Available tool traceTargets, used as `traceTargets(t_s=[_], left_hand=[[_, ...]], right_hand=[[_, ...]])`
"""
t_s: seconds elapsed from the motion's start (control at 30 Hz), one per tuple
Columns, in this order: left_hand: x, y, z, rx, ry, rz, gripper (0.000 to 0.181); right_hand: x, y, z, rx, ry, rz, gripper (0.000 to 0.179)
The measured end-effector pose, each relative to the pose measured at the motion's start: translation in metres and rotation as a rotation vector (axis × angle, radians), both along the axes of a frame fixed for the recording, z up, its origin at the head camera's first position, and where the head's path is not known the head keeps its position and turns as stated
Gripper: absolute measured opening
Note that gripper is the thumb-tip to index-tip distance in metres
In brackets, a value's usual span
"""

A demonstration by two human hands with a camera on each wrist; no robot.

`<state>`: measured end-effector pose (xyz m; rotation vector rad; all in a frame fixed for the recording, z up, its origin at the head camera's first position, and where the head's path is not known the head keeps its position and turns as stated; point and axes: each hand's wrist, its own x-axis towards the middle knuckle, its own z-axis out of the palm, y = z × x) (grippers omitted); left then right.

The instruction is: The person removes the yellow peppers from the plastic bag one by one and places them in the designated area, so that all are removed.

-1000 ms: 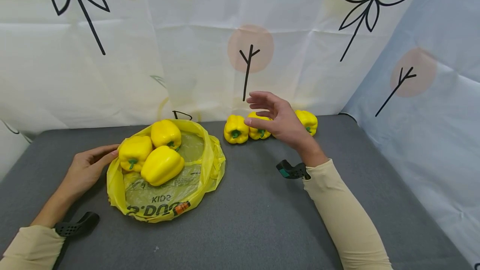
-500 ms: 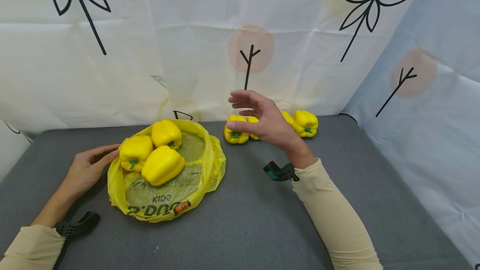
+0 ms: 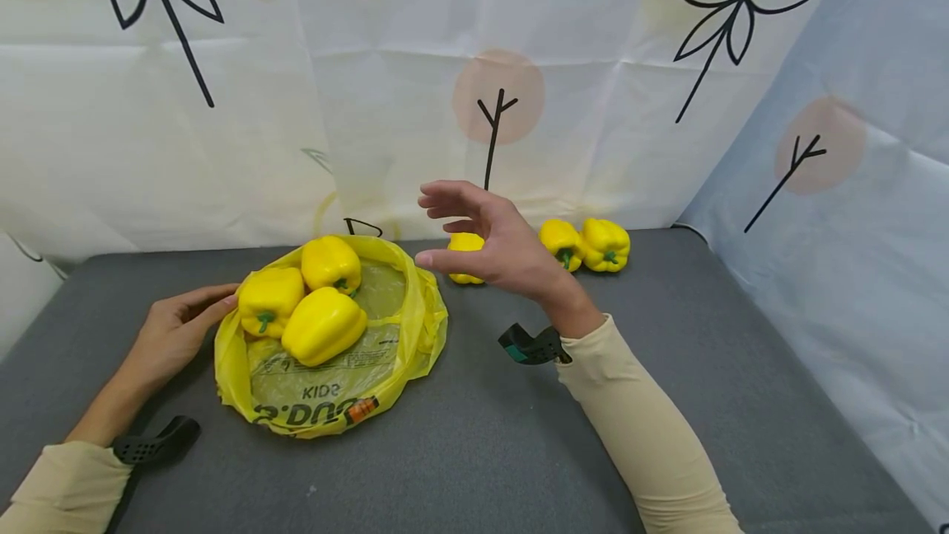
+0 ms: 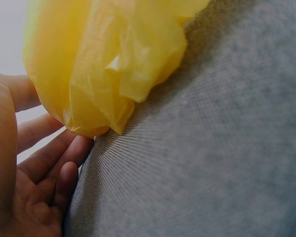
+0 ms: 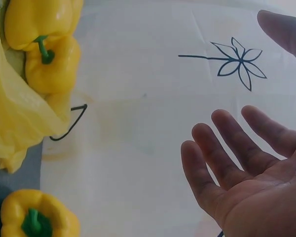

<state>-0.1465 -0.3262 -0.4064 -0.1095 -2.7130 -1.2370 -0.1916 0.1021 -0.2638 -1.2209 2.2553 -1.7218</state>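
Note:
In the head view, a yellow plastic bag [image 3: 426, 328] with its mouth spread wide stands at the left, holding three yellow bell peppers [image 3: 324, 326]. My left hand [image 3: 166, 336] holds the bag's left rim between thumb and fingers. The left wrist view has those fingers [image 4: 39, 150] reaching behind the yellow film, their tips partly hidden. My right hand [image 3: 504, 245] hovers with nothing in it between the bag and the far peppers, its fingers spread from the thumb. Partly behind it is another bell pepper [image 3: 465, 244]. In the right wrist view, the right palm [image 5: 256, 202] is bare.
Two more bell peppers [image 3: 604, 245] [image 3: 562, 244] stand side by side at the table's back edge. The grey table [image 3: 474, 452] meets a white printed cloth [image 3: 385, 105] behind. A bluish-white cloth [image 3: 853, 270] hangs along the right side.
My right hand has moved left toward the bag, uncovering the right-hand peppers and covering part of the left ones. The left hand and bag have stayed in place.

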Motion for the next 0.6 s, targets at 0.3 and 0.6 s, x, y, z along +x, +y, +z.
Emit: traceTargets(t_s=[0.3,0.6], left_hand=[[-0.001,0.0,0.0,0.014,-0.003,-0.011,0.051],[0.0,-0.001,0.0,0.014,0.004,-0.016,0.05]], right_hand=[[0.004,-0.016,0.0,-0.028,0.003,0.06,0.067],[0.01,-0.032,-0.005,0.015,-0.022,0.066,0.068]])
